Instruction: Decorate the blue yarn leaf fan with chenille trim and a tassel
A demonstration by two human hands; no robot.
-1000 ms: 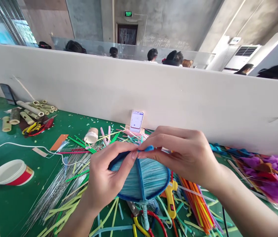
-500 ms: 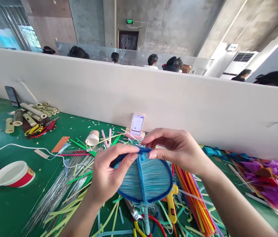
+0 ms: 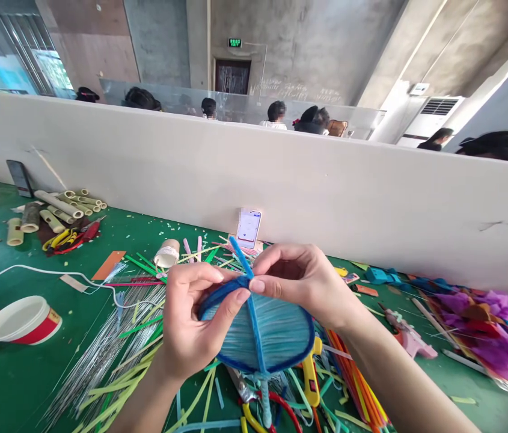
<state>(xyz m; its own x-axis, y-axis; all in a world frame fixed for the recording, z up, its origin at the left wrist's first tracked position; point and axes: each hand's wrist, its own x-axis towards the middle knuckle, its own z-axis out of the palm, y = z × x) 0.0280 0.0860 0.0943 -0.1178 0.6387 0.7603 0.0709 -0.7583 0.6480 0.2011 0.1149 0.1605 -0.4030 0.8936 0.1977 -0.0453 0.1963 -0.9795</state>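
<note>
Green tabletop (image 3: 19,376), head view: blue oval fan (image 3: 278,331) held above strewn pipe cleaners (image 3: 365,397).
Left hand (image 3: 193,319) pinches the fan's top rim; right hand (image 3: 305,282), thumb and forefinger together, grips the base of an upward-jutting blue stem (image 3: 240,254).

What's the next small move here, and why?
Probably fold the blue strip's loose end down over the rim of the fan with the right hand: that end sticks up past the rim, the right hand's thumb and fingers are close to its base, and the left hand grips the rim beside it.
</note>
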